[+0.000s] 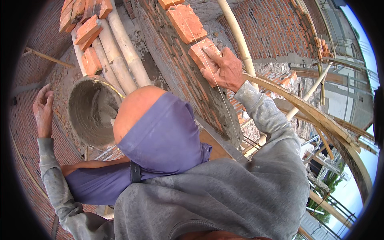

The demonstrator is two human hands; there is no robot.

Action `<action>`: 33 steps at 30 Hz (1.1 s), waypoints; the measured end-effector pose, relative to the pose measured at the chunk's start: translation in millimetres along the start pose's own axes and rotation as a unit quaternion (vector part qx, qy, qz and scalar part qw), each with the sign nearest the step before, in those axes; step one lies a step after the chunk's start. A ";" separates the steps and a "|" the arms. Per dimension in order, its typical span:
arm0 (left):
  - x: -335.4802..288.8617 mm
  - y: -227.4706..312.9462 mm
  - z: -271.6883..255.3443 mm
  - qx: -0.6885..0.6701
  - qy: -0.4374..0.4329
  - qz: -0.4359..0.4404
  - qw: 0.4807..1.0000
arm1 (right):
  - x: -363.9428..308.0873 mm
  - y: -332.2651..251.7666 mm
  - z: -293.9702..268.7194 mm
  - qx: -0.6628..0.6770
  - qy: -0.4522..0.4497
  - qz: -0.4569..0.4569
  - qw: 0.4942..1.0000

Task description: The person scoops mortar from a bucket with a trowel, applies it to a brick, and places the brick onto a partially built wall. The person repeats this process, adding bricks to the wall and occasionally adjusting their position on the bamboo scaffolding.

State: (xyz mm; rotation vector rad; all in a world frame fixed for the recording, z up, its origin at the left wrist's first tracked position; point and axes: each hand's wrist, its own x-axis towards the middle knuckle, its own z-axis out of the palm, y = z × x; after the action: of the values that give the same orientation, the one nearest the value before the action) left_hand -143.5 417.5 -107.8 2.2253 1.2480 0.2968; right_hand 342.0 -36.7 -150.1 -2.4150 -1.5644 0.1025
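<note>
My right hand [226, 71] is closed over an orange brick [197, 56], thumb and fingers spread across its top and side. The brick rests on top of a wall [208, 106] coated with wet grey mortar, end to end with another orange brick [187, 23]. A thin taut string [224, 100] runs along the wall and passes over the bricks. Out to the left, my left hand [43, 108] is raised with loosely bent fingers and nothing visible in it. Near it stands a round bucket [76, 116] with grey mortar [98, 108] inside; my knee hides part of its rim.
Pale bamboo poles [120, 48] lie left of the wall, with stacked bricks [86, 32] on them. A curved wooden piece [316, 108] arches on the right, near an upright bamboo pole [238, 34]. Brick walls [268, 30] and rubble surround the spot, and scaffolding drops away at lower right.
</note>
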 end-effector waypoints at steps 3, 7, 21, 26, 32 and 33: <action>-1.6 -5.5 -1.4 -0.016 -0.015 -0.013 1.000 | -3.1 2.1 6.2 -0.018 0.003 -0.009 1.000; -3.7 -16.3 -0.7 -0.036 0.003 -0.021 0.999 | -7.6 4.0 11.7 -0.004 0.023 -0.011 1.000; -2.3 3.2 4.0 -0.085 -0.026 -0.084 0.992 | -17.0 3.5 22.8 -0.021 0.040 -0.001 0.999; -8.3 19.7 4.0 -0.060 -0.021 -0.099 0.993 | -23.1 10.6 18.0 0.014 0.028 0.037 0.999; -6.7 22.3 3.0 -0.085 -0.019 -0.124 0.988 | -27.4 24.8 22.0 0.031 0.014 0.035 0.999; -5.8 21.3 3.0 -0.089 -0.018 -0.132 0.987 | -27.3 25.9 24.3 0.034 0.017 0.039 0.999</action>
State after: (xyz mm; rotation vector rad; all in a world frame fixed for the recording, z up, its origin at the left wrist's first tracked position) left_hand -130.1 402.9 -97.6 1.8817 1.4187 0.2520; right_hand 348.7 -67.0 -182.3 -2.4136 -1.4288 0.1273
